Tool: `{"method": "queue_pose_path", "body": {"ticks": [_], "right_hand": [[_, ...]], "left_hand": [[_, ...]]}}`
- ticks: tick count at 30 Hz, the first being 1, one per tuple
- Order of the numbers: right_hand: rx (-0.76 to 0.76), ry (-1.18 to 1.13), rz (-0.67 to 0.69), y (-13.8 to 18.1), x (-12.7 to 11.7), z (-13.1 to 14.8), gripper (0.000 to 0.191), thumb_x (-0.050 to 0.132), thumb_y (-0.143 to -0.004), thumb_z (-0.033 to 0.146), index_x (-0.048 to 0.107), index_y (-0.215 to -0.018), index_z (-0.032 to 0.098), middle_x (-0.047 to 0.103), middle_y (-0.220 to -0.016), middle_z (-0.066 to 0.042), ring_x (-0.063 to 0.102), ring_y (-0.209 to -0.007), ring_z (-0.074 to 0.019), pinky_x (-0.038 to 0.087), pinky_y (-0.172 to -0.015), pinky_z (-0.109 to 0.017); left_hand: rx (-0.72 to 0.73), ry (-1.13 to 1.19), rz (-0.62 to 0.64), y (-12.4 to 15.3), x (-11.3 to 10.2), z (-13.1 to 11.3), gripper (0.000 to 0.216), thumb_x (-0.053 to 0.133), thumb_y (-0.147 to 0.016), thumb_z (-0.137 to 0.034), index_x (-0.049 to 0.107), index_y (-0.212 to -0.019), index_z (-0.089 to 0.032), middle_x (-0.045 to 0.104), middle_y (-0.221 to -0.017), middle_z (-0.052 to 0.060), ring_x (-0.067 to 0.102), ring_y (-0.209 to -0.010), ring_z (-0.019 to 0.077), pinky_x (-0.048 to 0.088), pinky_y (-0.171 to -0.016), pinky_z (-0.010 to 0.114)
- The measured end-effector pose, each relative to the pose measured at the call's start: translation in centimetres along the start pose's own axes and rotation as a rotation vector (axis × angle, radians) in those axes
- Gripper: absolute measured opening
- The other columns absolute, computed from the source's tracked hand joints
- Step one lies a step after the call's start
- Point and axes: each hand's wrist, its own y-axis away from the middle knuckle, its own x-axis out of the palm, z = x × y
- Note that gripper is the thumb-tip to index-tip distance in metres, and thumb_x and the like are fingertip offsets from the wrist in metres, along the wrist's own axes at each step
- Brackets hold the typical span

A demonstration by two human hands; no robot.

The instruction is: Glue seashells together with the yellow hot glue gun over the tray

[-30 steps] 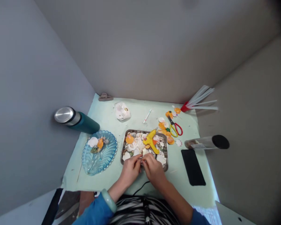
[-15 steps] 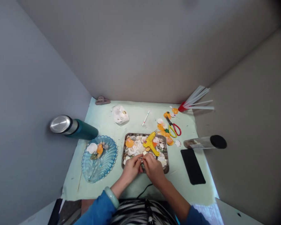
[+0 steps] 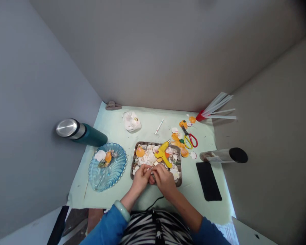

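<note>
Both hands meet over the near edge of a metal tray filled with seashells. My left hand is closed, its fingertips pinching something small and pale that I cannot make out. Against it, my right hand pinches at the same spot with thumb and forefinger. A yellow glue gun lies on the shells just beyond my right hand, nozzle pointing away. An orange shell rests at the tray's far left.
Left stand a blue glass dish with shells and a teal flask. Scissors, orange shells, a clear jar, a black phone and glue sticks in a red cup lie right. A white marker sits behind the tray.
The view has shifted slightly. My hands stay pinched together over the tray, with only small finger movements. The glue gun and the other things keep their places.
</note>
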Motion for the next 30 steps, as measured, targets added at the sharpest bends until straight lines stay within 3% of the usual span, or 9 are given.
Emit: {"method": "queue_pose_path", "body": {"ticks": [9,14,21,30], "right_hand": [[0.103,-0.022,-0.043,-0.4,1.6,0.3,0.013,0.044,-0.09,0.023,0.055,-0.086,0.019,0.06,-0.082,-0.005,0.058,-0.074,-0.0152,0.045,-0.067,-0.026],[0.135,0.034,-0.022,0.9,1.8,-0.4,0.016,0.044,-0.091,0.025,0.057,-0.086,0.018,0.061,-0.079,-0.004,0.058,-0.073,-0.0151,0.043,-0.067,-0.026],[0.016,-0.012,0.027,2.6,1.5,-1.7,0.016,0.041,-0.092,0.021,0.057,-0.09,0.017,0.06,-0.084,-0.005,0.057,-0.079,-0.0155,0.044,-0.073,-0.026],[0.003,-0.185,-0.05,3.5,2.5,-2.6,0.012,0.042,-0.089,0.018,0.055,-0.089,0.019,0.058,-0.086,-0.005,0.056,-0.079,-0.016,0.044,-0.071,-0.026]], "left_hand": [[-0.069,0.01,0.06,-1.3,-2.1,-0.7,0.043,0.065,-0.064,-0.05,0.051,-0.085,-0.015,0.056,-0.046,-0.004,0.054,-0.039,0.0114,0.042,-0.043,0.022],[-0.08,0.011,0.075,-1.4,-1.5,0.5,0.039,0.065,-0.064,-0.045,0.051,-0.083,-0.014,0.056,-0.046,-0.004,0.054,-0.04,0.0112,0.043,-0.045,0.022],[-0.002,-0.048,-0.007,0.2,-0.1,2.2,0.03,0.062,-0.069,-0.04,0.054,-0.084,-0.015,0.057,-0.047,-0.004,0.054,-0.041,0.012,0.045,-0.047,0.024],[-0.044,-0.035,-0.045,0.2,0.0,2.5,0.033,0.067,-0.068,-0.033,0.061,-0.09,-0.009,0.06,-0.05,-0.001,0.057,-0.044,0.0117,0.048,-0.049,0.024]]}}
